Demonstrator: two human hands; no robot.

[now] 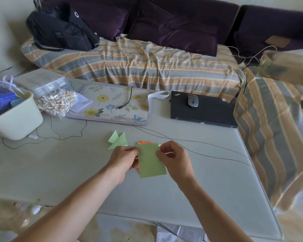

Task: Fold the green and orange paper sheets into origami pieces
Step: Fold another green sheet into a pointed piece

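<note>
A green paper sheet (150, 163) is held just above the grey table (59, 168), near its middle. My left hand (123, 158) pinches the sheet's upper left edge. My right hand (174, 158) pinches its upper right edge. Orange paper (143, 142) peeks out behind the sheet's top and at its lower left; most of it is hidden. A folded green origami piece (118, 140) with pointed flaps lies on the table just beyond my left hand.
A closed black laptop (203, 112) with a mouse (192, 100) on it sits at the far right. A floral mat (112, 105), a bag of cotton swabs (57, 102) and a cream basket (16, 119) stand at the back left. Thin black cables (191, 145) cross the table.
</note>
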